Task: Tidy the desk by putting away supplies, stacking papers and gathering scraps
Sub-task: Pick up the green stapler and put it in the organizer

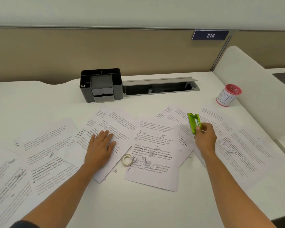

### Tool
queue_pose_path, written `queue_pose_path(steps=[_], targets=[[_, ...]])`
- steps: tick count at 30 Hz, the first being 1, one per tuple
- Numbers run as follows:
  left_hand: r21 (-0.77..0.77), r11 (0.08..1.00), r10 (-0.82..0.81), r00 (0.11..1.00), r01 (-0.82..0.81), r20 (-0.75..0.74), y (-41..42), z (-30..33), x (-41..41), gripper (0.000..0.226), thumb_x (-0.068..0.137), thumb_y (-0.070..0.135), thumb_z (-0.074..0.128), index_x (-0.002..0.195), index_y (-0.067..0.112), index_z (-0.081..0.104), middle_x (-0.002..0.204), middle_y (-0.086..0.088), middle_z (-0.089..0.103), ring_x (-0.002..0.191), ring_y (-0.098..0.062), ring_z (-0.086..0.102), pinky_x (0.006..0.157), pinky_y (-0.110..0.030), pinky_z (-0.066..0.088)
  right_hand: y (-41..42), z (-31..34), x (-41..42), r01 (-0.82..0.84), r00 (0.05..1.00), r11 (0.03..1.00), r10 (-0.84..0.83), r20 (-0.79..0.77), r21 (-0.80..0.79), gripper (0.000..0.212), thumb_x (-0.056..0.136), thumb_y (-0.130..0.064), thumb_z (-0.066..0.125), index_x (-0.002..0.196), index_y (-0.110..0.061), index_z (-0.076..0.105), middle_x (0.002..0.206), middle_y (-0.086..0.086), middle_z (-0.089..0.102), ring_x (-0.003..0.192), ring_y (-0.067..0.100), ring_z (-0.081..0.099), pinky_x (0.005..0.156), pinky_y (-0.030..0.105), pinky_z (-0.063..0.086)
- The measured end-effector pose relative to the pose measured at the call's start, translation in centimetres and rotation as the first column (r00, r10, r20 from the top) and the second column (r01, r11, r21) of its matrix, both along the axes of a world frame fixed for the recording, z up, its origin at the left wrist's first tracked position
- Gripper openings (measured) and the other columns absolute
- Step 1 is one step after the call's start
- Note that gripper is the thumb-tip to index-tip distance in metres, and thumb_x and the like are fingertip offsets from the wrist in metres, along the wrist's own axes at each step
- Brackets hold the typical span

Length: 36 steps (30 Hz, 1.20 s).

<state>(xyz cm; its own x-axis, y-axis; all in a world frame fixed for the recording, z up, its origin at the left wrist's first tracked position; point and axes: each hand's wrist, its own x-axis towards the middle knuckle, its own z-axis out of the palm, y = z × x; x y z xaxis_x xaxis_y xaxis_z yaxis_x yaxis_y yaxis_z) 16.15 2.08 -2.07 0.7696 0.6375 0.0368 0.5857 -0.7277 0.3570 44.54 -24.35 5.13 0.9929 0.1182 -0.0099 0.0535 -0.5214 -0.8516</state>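
Observation:
My right hand [205, 140] grips a green stapler [194, 122], which stands tilted above the papers at the right. My left hand [101, 145] lies flat, fingers straight, on a printed sheet [115, 127] left of centre. Several printed sheets are scattered across the white desk [138, 209], with another sheet [155, 175] in the middle. A roll of clear tape [127, 160] lies between my hands. Small torn paper scraps [149, 162] are strewn over the middle sheet and others sit on the right sheets [229, 150].
A black desk organizer [101, 85] with a small drawer stands at the back centre. Beside it an open cable tray [160, 87] is sunk into the desk. A red-and-white cup [228, 95] sits at the far right, near a white partition [247, 83].

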Motion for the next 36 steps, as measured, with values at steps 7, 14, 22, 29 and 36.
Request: queue_pose_path(steps=[7,14,22,29,36], targets=[[0.061,0.997,0.036,0.993,-0.044,0.116,2.5,1.8,-0.7,0.061,0.096,0.055,0.024,0.138,0.020,0.052,0.150,0.000,0.043,0.144,-0.020,0.030,0.119,-0.042,0.016,5.9,1.7,-2.9,-0.209,0.964,0.940,0.244,-0.102,0.270,0.016,0.096,-0.009,0.056,0.105,-0.019,0.063,0.099,-0.010,0.062,0.079,0.014,0.065,0.086,0.047,0.057],[0.021,0.970,0.238,0.968,-0.241,0.084,6.9,0.8,-3.2,0.061,0.095,0.054,0.025,0.138,0.018,0.051,0.151,-0.003,0.043,0.145,-0.023,0.029,0.118,-0.048,0.016,12.9,2.9,-4.6,-0.379,0.919,0.910,0.392,-0.048,0.166,0.023,0.097,-0.018,0.057,0.117,-0.022,0.066,0.111,0.002,0.067,0.101,0.024,0.065,0.084,0.035,0.054],[-0.040,0.963,0.270,0.961,-0.268,0.055,7.5,-0.4,-3.5,0.056,0.102,0.048,0.025,0.145,0.017,0.042,0.157,-0.005,0.033,0.148,-0.023,0.019,0.122,-0.043,0.006,22.1,5.2,-3.3,-0.540,0.839,0.840,0.533,0.107,0.057,0.028,0.095,-0.016,0.059,0.122,-0.016,0.067,0.110,0.002,0.067,0.097,0.017,0.060,0.076,0.020,0.043],[-0.016,0.963,0.268,0.962,-0.268,0.049,7.7,-0.7,-3.5,0.066,0.097,0.054,0.018,0.147,0.017,0.039,0.157,-0.003,0.032,0.148,-0.020,0.019,0.122,-0.042,0.006,28.9,8.3,-0.4,-0.597,0.736,0.788,0.614,0.286,-0.154,0.026,0.092,-0.012,0.060,0.115,-0.013,0.071,0.111,0.003,0.070,0.098,0.018,0.061,0.085,0.020,0.045],[-0.008,0.960,0.281,0.958,-0.281,0.057,7.8,-1.0,-3.4,0.068,0.096,0.055,0.016,0.147,0.017,0.040,0.157,-0.001,0.033,0.148,-0.018,0.019,0.122,-0.041,0.005,34.5,10.8,2.8,-0.612,0.561,0.630,0.772,0.299,-0.478,0.033,0.090,-0.003,0.051,0.110,-0.016,0.073,0.114,0.006,0.070,0.108,0.025,0.060,0.094,0.026,0.044]])
